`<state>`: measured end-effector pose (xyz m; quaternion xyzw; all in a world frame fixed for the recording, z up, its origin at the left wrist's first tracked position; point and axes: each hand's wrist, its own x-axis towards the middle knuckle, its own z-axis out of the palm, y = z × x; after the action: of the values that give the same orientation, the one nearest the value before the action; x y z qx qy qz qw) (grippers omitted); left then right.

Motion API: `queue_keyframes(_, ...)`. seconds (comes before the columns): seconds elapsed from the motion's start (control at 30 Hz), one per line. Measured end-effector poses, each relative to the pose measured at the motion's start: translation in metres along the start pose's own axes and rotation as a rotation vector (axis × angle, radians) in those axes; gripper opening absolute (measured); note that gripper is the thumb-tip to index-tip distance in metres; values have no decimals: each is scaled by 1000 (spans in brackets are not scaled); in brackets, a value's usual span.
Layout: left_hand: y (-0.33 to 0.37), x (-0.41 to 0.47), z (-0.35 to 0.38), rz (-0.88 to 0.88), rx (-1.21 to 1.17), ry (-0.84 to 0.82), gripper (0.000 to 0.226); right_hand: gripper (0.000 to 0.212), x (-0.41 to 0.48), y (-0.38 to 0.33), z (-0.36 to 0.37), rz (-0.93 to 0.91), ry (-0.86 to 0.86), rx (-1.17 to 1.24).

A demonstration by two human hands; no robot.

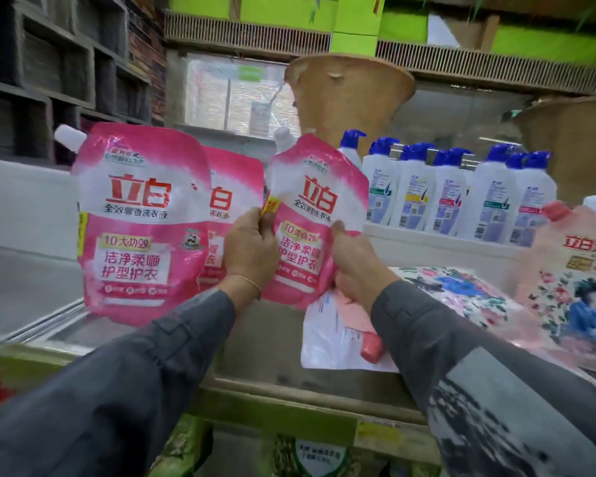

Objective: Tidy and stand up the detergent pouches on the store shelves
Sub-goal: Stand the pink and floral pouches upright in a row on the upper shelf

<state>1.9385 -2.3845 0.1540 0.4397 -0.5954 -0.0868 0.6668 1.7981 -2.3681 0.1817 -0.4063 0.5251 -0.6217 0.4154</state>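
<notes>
The left hand (252, 249) has its fingers curled round the left edge of a glossy pink-and-white soft plastic detergent pouch (319, 208). The right hand (355, 263) grips the pouch's lower right edge with the thumb laid across its front, so both hands hold it upright and slightly tilted, with its white screw cap (284, 137) on top. The pouch sits over the middle of the grey metal shelf (262, 339), back from the front edge; whether its base touches the shelf cannot be told. Just to its left a second pink pouch (229, 201) stands partly hidden behind a larger-looking third pink pouch (141, 222). Below the right wrist a pouch lying with its white back up and a pink cap (338, 339) rests flat at the front edge. Further right, a pale floral pouch (461, 290) lies flat and another floral pouch (578, 280) leans upright. A row of white bottles with blue pump tops (461, 194) lines the back. The likely risk is that the soft, saggy base buckles once released and the pouch slumps forward onto the flat one or knocks its neighbours over. Setting it down on the flat pouch's edge would leave it unstable.
</notes>
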Motion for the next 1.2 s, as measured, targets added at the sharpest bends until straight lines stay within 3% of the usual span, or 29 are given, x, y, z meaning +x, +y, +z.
queue_keyframes(0.17, -1, -2, 14, -282, -64, -63, 22, 41, 8, 3, -28, -114, 111, -422)
queue_keyframes(0.3, -6, -2, 28, -395, -166, -129, 24, 30, 13, -8, -50, -218, 153, -534)
queue_keyframes(0.53, -15, -3, 37, -429, -92, -170, 27, 24, -23, -24, -45, -268, 25, -772)
queue_keyframes(0.67, -12, -7, 32, -584, -32, -234, 61, 18, -87, -32, -52, -452, -115, -1039)
queue_keyframes(0.7, -11, -8, 30, -598, -21, -248, 68, 20, -98, -24, -63, -499, -147, -1203)
queue_keyframes(0.8, -8, -11, 31, -575, 47, -269, 75, 64, -113, 10, -100, -546, -143, -1714)
queue_keyframes(0.93, 9, -19, 44, -616, 345, -380, 100, 77, -112, 25, -138, -572, -32, -1737)
queue_keyframes(1.03, 27, -36, 46, -454, 432, -508, 100, 83, -112, 23, -157, -603, -15, -1671)
queue_keyframes(1.13, 60, -59, 45, -251, 489, -658, 90, 73, -114, 17, -165, -591, -47, -1624)
queue_keyframes(1.2, 86, -73, 50, -92, 535, -765, 65, 62, -112, 15, -168, -636, -43, -1593)
